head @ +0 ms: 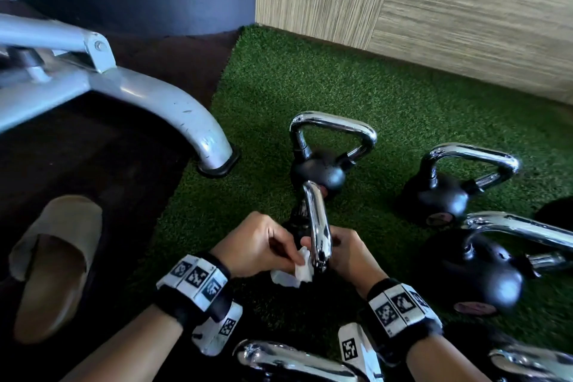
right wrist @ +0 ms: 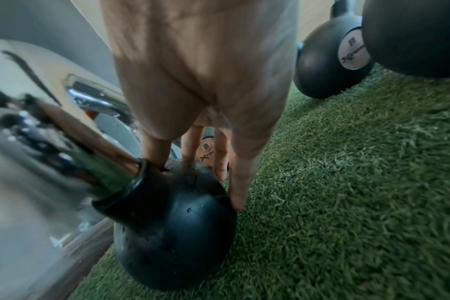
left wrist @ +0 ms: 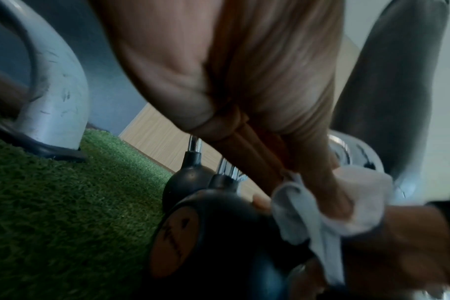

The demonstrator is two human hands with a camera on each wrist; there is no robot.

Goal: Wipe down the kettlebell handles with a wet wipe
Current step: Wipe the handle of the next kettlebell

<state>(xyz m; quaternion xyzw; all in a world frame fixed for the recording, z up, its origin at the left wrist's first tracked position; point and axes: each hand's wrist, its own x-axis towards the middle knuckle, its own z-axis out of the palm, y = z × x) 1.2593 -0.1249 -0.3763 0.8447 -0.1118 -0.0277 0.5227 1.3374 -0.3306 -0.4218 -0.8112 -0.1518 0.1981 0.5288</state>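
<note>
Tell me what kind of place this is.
Probably a gym: several kettlebells with chrome handles stand on green artificial turf, and the grey metal frame of an exercise machine stands beside them.

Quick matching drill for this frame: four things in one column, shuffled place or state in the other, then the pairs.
Things
1. wet wipe
2. right hand
3. sandal
4. bench leg

Places or states
A. on the dark floor, left of the turf
B. foot planted at the turf's edge
C. pinched by the left hand against the chrome handle
D. fingers down on the black ball of the kettlebell being wiped

Pairs: 1-C, 2-D, 3-A, 4-B
</note>
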